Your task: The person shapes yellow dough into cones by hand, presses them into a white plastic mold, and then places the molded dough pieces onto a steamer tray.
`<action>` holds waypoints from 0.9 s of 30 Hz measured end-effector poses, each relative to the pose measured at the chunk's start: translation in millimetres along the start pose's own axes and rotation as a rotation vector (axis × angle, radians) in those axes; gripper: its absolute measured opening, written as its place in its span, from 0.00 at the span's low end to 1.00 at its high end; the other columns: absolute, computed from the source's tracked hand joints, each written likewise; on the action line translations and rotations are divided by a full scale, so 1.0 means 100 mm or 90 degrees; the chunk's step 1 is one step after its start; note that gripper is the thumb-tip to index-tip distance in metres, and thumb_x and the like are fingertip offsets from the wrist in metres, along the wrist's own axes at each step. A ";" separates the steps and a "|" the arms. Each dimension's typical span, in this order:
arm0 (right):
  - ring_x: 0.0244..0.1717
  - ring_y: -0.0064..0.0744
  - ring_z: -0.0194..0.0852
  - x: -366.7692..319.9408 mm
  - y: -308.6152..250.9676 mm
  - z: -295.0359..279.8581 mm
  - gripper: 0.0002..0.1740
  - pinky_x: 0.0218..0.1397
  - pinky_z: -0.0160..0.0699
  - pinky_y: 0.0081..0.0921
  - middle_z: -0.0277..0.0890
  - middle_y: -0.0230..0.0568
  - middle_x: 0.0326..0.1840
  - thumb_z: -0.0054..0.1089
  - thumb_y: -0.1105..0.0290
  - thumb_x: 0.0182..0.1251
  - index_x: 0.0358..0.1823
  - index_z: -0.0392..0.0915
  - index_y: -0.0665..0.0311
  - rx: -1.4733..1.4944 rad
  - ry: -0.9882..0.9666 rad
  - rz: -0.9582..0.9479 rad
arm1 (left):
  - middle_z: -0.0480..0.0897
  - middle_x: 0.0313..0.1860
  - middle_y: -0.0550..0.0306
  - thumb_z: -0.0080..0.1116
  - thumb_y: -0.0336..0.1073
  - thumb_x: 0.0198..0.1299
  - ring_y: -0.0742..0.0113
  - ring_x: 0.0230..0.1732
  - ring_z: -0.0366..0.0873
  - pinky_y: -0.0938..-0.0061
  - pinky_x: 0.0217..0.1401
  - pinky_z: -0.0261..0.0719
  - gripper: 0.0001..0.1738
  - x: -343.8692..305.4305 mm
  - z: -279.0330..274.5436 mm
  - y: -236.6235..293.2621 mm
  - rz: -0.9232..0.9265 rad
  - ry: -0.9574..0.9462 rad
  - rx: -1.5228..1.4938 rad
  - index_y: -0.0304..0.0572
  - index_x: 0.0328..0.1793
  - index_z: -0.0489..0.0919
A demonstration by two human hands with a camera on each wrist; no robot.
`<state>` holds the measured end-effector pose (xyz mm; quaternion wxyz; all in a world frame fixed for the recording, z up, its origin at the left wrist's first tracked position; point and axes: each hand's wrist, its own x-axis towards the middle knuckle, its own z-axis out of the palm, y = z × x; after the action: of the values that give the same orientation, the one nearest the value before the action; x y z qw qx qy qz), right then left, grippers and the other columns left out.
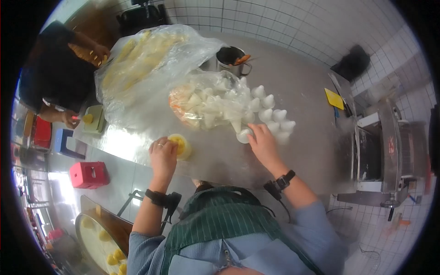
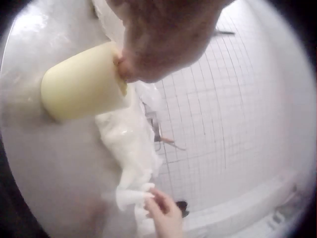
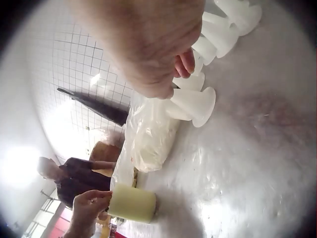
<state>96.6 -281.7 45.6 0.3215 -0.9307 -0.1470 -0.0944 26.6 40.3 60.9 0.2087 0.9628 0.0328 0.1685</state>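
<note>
My left hand point(image 1: 163, 156) is at the mouth of a pale yellow cup point(image 2: 81, 84) that stands on the metal table. Its fingertips reach in over the rim, where yellow pieces point(image 1: 178, 143) show; I cannot tell whether they pinch anything, as the cup wall hides them. With the fingers of my right hand point(image 1: 263, 144) I pinch the narrow end of a white cone point(image 3: 195, 106) with a flared rim. More white cones point(image 1: 270, 114) stand in rows, tips up, beside it. Others lie inside a clear plastic bag point(image 1: 206, 103).
A large clear plastic sheet point(image 1: 137, 82) covers yellow pieces at the far left, where another person point(image 1: 50, 73) stands. Behind the bag is a metal mug point(image 1: 231, 59). To the right are a yellow card point(image 1: 333, 98) and a machine point(image 1: 389, 146). A red stool point(image 1: 88, 175) stands on the floor.
</note>
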 end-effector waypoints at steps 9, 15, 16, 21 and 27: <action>0.45 0.44 0.76 0.34 0.14 0.32 0.11 0.49 0.77 0.40 0.75 0.42 0.43 0.61 0.69 0.63 0.47 0.80 0.60 -0.039 0.057 -0.017 | 0.84 0.45 0.52 0.64 0.28 0.53 0.49 0.58 0.78 0.59 0.63 0.70 0.04 0.06 -0.06 -0.01 -0.028 0.082 -0.172 0.41 0.36 0.84; 0.48 0.46 0.75 0.14 0.46 -0.18 0.11 0.50 0.76 0.42 0.76 0.43 0.44 0.61 0.68 0.63 0.46 0.80 0.61 -0.078 0.123 0.043 | 0.84 0.48 0.51 0.64 0.31 0.57 0.49 0.60 0.77 0.58 0.64 0.69 0.05 -0.17 0.03 -0.04 0.001 -0.008 -0.024 0.42 0.39 0.84; 0.48 0.46 0.75 0.08 0.55 -0.27 0.11 0.50 0.76 0.42 0.76 0.43 0.44 0.61 0.68 0.63 0.46 0.80 0.61 -0.080 0.121 0.044 | 0.84 0.49 0.51 0.64 0.32 0.58 0.49 0.62 0.77 0.57 0.65 0.69 0.05 -0.18 0.00 -0.02 0.003 -0.009 0.048 0.43 0.39 0.84; 0.49 0.48 0.75 -0.22 0.92 -0.53 0.12 0.50 0.76 0.41 0.75 0.44 0.47 0.62 0.67 0.64 0.47 0.80 0.63 -0.143 0.078 0.099 | 0.83 0.51 0.51 0.61 0.29 0.60 0.47 0.65 0.74 0.52 0.68 0.65 0.05 -0.17 0.05 -0.02 -0.062 -0.007 -0.091 0.44 0.41 0.84; 0.40 0.39 0.78 -0.50 0.58 -0.53 0.15 0.46 0.78 0.34 0.77 0.41 0.43 0.65 0.65 0.64 0.49 0.80 0.64 0.055 -0.035 0.133 | 0.81 0.54 0.50 0.61 0.21 0.55 0.45 0.63 0.74 0.57 0.65 0.69 0.12 -0.20 -0.02 0.56 0.104 0.130 -0.071 0.43 0.44 0.82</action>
<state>64.4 -369.4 39.9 0.3654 -0.9284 -0.0619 -0.0283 6.4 -12.3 79.0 0.2428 0.9270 -0.0342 0.2837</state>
